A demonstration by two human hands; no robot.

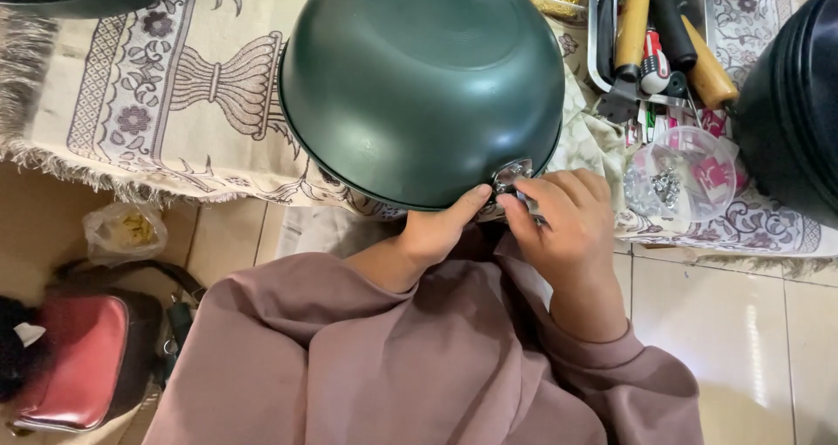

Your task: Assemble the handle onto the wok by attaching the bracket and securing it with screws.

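Metal fitting (513, 176) on the green pan (419, 87) mostly under the right hand (563, 222).

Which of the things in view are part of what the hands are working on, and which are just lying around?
In use:
green pan, upside down
metal fitting at its rim
left hand, thumb on the rim
right hand, fingers at the fitting

Lying about:
tool tray
clear tub of screws
red bag
plastic bag

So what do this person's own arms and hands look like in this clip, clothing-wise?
Both hands are bare: no gloves, and no rings or watch that I can make out. The left hand and right hand come out of long, loose sleeves of dusty mauve-pink fabric, plain and unpatterned, ending at the wrists.
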